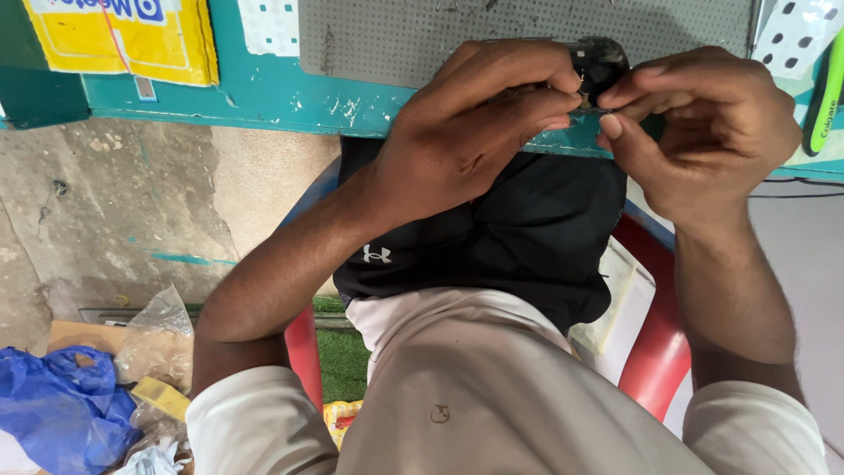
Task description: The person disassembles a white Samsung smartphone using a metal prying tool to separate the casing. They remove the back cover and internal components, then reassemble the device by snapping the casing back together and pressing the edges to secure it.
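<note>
Two hands: left hand (475,132), right hand (703,132) pinch-closed on small glossy black gadget (600,63).

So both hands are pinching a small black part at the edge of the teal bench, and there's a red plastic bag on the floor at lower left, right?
Not quite: the head view shows the plastic bag on the floor at lower left is blue, not red. The rest holds: the left hand and right hand pinch a small black part at the edge of the teal bench.
</note>
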